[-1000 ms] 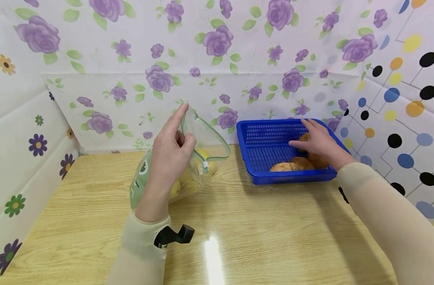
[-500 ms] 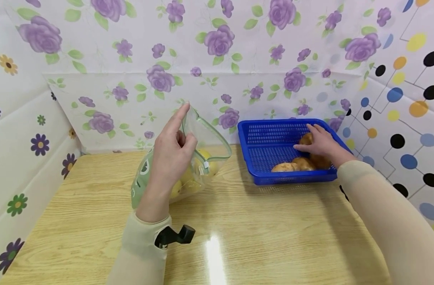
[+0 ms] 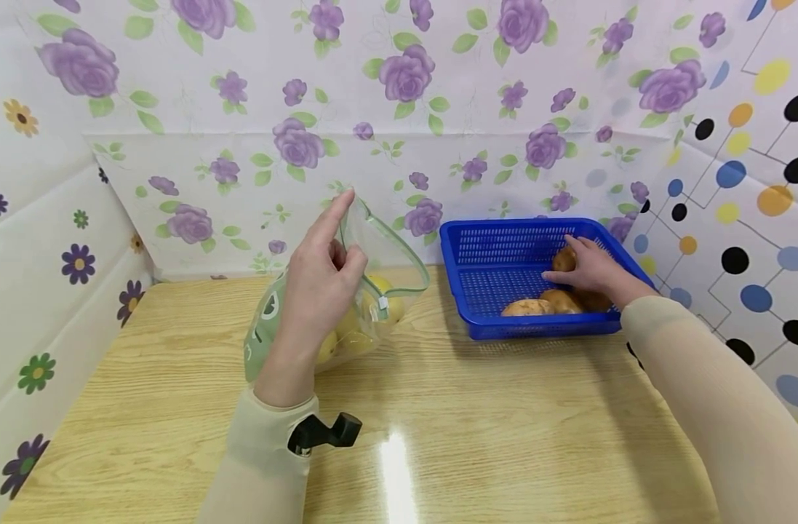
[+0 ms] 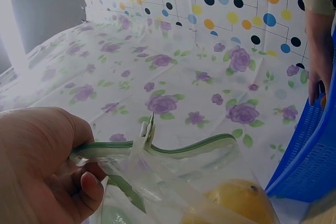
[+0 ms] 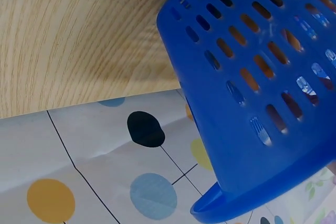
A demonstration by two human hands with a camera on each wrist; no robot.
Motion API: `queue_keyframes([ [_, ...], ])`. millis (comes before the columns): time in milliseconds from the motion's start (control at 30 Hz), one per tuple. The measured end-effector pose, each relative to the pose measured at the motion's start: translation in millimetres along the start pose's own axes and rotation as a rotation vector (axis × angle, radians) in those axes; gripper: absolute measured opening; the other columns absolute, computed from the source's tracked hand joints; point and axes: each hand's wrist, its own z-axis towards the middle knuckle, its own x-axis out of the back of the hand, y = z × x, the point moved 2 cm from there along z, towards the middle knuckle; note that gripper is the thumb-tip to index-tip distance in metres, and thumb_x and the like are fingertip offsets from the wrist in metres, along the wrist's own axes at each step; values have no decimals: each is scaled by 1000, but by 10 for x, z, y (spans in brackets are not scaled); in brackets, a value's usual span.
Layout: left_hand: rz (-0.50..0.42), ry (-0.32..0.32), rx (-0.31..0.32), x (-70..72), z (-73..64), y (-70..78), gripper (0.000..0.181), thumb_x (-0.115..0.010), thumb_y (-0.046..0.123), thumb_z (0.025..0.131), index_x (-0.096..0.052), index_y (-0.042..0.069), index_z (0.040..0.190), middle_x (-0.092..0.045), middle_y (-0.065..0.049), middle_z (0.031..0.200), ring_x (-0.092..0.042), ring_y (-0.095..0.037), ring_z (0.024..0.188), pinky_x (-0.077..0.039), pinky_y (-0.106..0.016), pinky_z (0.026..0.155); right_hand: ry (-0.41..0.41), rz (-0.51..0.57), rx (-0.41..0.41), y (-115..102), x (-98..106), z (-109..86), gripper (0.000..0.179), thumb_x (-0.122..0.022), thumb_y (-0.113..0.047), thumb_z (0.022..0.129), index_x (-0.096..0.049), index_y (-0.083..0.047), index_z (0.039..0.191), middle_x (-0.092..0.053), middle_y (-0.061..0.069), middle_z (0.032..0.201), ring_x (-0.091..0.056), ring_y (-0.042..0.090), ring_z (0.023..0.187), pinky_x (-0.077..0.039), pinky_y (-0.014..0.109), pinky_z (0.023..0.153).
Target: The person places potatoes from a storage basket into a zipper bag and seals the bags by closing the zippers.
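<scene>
My left hand pinches the rim of a clear zip bag with a green edge and a white slider, its index finger pointing up along the opening. Several yellow fruits fill the bag's lower part; the left wrist view shows one yellow fruit with a dark stem spot. At the right, my right hand reaches into a blue plastic basket, its thumb and fingers around a brown potato. More potatoes lie along the basket's front. In the right wrist view the basket wall hides most of that hand.
Both bag and basket stand on a light wood table. Close behind them is a purple-flowered sheet, with a dotted sheet at the right beyond the basket. A black wrist mount sits on my left sleeve.
My right hand has lowered slightly deeper into the basket and closed its fingers around the potato. The left hand keeps its hold on the bag's rim. The view has shifted slightly.
</scene>
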Motion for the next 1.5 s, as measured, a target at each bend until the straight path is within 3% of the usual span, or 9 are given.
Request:
queue_keyframes([
  [400,-5,7,-8,6,1,1,77,-54,-6,96,-48,17,169,-57,-9,103,-37,-18,57,-32,-26,51,3,-24,-7,64,-52,59,117,-74,-55,103,-4,6,173,-1,43,174,1,66,158,-8,80,123],
  [500,-5,5,-15,2,-1,-9,78,-54,-7,95,-48,16,169,-64,-6,123,-36,-18,57,-32,-27,51,8,-32,-14,92,-65,71,116,-74,-54,102,-6,8,173,-2,43,173,-2,67,157,-10,81,123],
  [633,-2,5,-22,-4,-4,-10,77,-54,-8,95,-48,15,169,-61,-4,148,-36,-18,57,-32,-27,50,29,-22,-10,110,-82,93,115,-76,-52,101,-10,9,172,-6,43,172,-10,69,155,-16,81,122],
  [767,4,5,-20,-9,-3,-18,77,-55,-7,96,-48,15,169,-60,-4,150,-37,-19,57,-32,-26,51,53,-20,7,123,-100,118,111,-78,-47,101,-14,10,172,-9,45,169,-17,69,152,-21,80,121],
  [1000,5,3,-16,-19,-3,-15,77,-55,-7,96,-48,15,169,-63,-8,117,-37,-19,58,-33,-27,51,62,-33,15,144,-126,144,104,-78,-40,103,-17,11,170,-12,48,166,-25,69,148,-26,80,120],
  [1367,10,8,-24,-29,0,-38,76,-54,-8,95,-48,14,168,-60,-4,152,-37,-18,57,-33,-26,51,82,-17,11,136,-121,207,93,-75,-40,104,-27,8,168,-35,46,158,-41,63,140,-34,78,115],
  [1500,8,6,-23,-29,2,-30,76,-54,-8,95,-49,14,168,-60,-3,154,-38,-19,57,-33,-26,50,90,-24,6,137,-131,227,93,-77,-40,103,-29,8,167,-35,45,156,-43,62,138,-36,78,113],
])
